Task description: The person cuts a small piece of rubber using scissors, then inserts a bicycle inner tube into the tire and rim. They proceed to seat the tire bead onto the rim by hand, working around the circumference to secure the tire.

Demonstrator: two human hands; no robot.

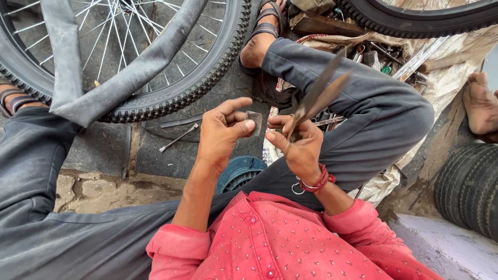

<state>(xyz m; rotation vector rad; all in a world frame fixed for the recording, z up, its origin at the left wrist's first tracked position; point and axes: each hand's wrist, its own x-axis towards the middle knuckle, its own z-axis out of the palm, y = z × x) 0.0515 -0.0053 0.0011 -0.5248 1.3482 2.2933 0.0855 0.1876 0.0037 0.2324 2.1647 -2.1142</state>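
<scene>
The left hand [222,132] pinched a small grey rubber patch [254,123] between thumb and forefinger, the other fingers loosely spread. The right hand [298,145] was closed around the handles of a pair of scissors [320,92], whose blurred blades rose up and away just beside the patch. Above and to the left of the patch lay a bicycle wheel [171,98] with a slack grey inner tube [78,98] draped over its tyre; a thin metal rod [179,137] lay on the ground left of the patch.

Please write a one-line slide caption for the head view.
Left hand pinches a small grey rubber patch while right hand holds open scissors beside a bicycle wheel.
</scene>
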